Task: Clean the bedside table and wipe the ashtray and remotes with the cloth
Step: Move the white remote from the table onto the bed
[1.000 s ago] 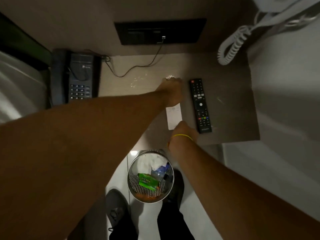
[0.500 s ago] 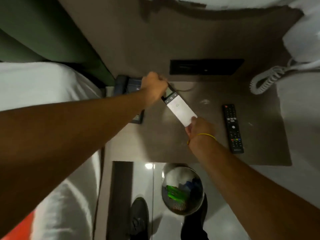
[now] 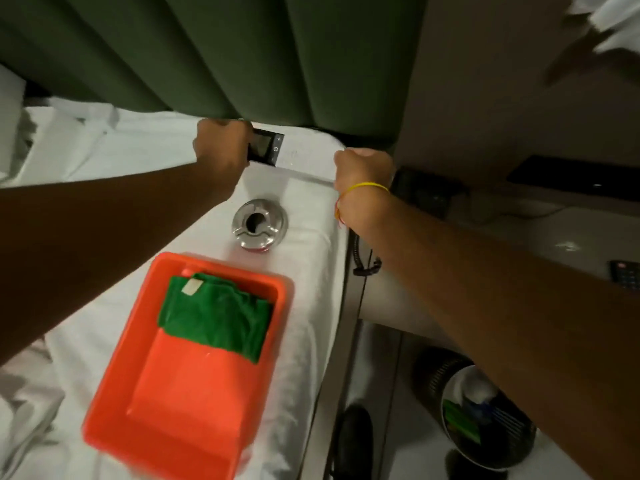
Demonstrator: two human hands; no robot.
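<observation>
A white remote (image 3: 299, 160) with a dark display end is held over the white bed, just below the green headboard. My left hand (image 3: 223, 148) grips its dark end and my right hand (image 3: 362, 168) is closed on its other end. Below them a shiny metal ashtray (image 3: 259, 221) stands on the sheet. A green cloth (image 3: 214, 315) lies folded in an orange plastic tray (image 3: 180, 403) on the bed. The black TV remote (image 3: 626, 273) rests on the bedside table (image 3: 502, 237) at the right edge, partly hidden by my right arm.
A dark telephone (image 3: 427, 194) sits at the table's near-bed side, its cord hanging down the gap. A mesh waste bin (image 3: 485, 420) with rubbish stands on the floor under my right arm. A black shoe (image 3: 353, 441) is beside it. Crumpled sheets lie at left.
The view has swung left from the bedside table to the bed. Both hands carried the white remote from the table to above the bed near the headboard.
</observation>
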